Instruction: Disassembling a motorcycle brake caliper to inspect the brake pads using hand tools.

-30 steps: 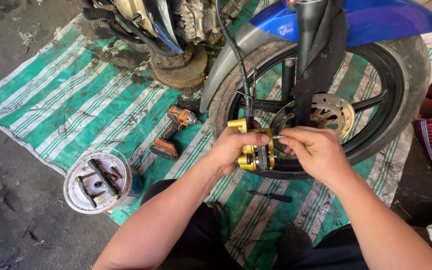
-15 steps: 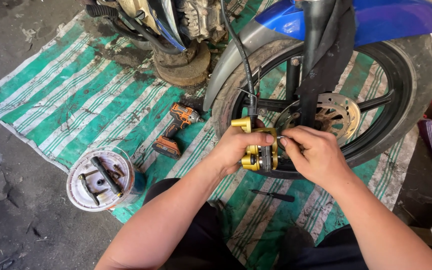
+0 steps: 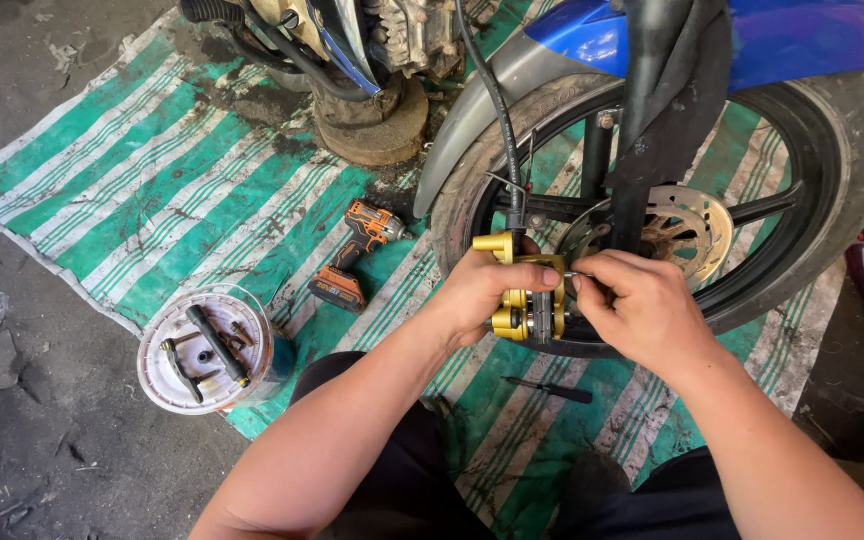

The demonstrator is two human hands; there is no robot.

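Observation:
My left hand (image 3: 477,292) grips a gold brake caliper (image 3: 525,295) from its left side, in front of the motorcycle's front wheel (image 3: 832,190). A black hose (image 3: 497,120) runs up from the caliper. My right hand (image 3: 642,305) is closed beside the caliper's right edge, pinching a small metal pin (image 3: 576,274) that points into it. The perforated brake disc (image 3: 687,225) sits just behind my right hand, by the black fork leg (image 3: 652,150).
An orange cordless driver (image 3: 352,255) lies on the green-and-white striped mat (image 3: 152,190). A round white tub (image 3: 207,350) with tools and bolts stands at the mat's near left edge. A dark screwdriver (image 3: 552,388) lies below the caliper. The engine underside (image 3: 372,110) is at top.
Both hands stay on the caliper; they and the wheel sit slightly lower and further right in view as my head shifted. The grip looks unchanged.

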